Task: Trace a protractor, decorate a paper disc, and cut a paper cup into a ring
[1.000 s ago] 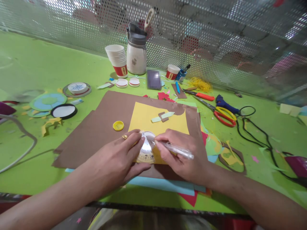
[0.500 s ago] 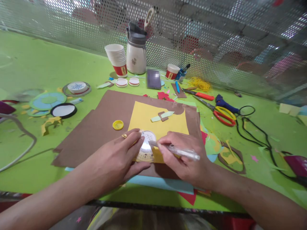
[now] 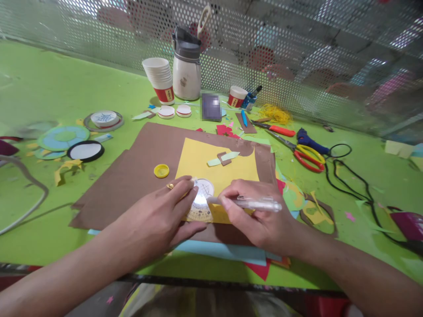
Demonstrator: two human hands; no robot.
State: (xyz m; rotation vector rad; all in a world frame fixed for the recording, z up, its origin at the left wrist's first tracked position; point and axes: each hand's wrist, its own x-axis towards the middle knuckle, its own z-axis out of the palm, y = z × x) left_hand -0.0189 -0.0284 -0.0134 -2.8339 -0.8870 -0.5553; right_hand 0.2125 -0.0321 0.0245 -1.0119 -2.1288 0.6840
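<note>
My left hand (image 3: 167, 202) lies flat across the left part of a clear protractor (image 3: 199, 215), pressing it onto a yellow sheet of paper (image 3: 194, 158). The fingers are stretched out with the thumb apart, and they hide the protractor's left side. A clear-barrelled pen (image 3: 256, 203) is pinched in my right hand (image 3: 261, 215), its tip at the protractor's right edge. Farther up the yellow sheet sits a pale green strip with a brown loop (image 3: 224, 159). Brown sheets (image 3: 142, 154) lie underneath, with a yellow cap (image 3: 161, 171) on them, left of the yellow paper.
Scissors (image 3: 309, 157) and a black cord (image 3: 357, 189) lie to the right. Stacked paper cups (image 3: 163, 92) and a white jug (image 3: 187, 79) stand at the back, before a perforated metal screen (image 3: 125, 44). Paper cut-outs (image 3: 62, 138) and a round lid (image 3: 86, 151) are at left.
The pen now leans lower, its rear end shifted right and up, and the tip has moved slightly down along the protractor's edge. My left hand stays on the protractor.
</note>
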